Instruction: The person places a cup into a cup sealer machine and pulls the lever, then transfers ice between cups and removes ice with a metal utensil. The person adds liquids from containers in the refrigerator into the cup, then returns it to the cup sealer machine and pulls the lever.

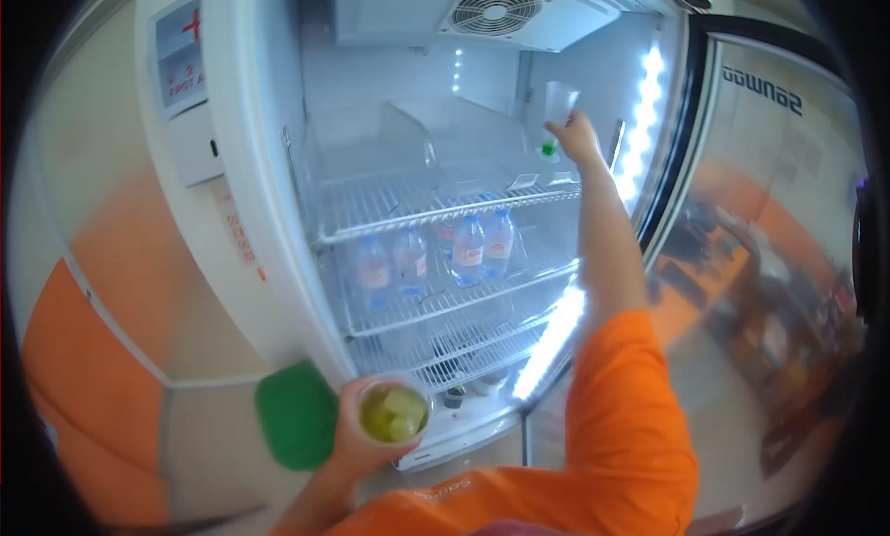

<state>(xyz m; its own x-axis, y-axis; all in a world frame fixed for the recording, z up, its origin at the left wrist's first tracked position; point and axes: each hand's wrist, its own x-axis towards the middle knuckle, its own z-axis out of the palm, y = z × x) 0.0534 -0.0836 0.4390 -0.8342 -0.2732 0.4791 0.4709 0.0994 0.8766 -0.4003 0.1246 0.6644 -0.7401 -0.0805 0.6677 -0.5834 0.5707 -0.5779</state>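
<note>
My left hand [354, 443] is wrapped round a cup of yellow-green drink [394, 414] with pale ice cubes, low in front of the fridge. My right arm reaches into the upper part of the open fridge [338, 82]. There my right hand [577, 139] grips a clear cup [562, 97], held over the right end of the top wire shelf [454, 207]. A small patch of green shows at the cup's lower end. Whether the cup touches the shelf cannot be made out.
Several water bottles [468, 251] stand on the shelf below. The glass door [769, 165] is swung out to the right. A green bin or lid [297, 415] lies at the fridge's lower left. A first aid box [181, 58] hangs on the left.
</note>
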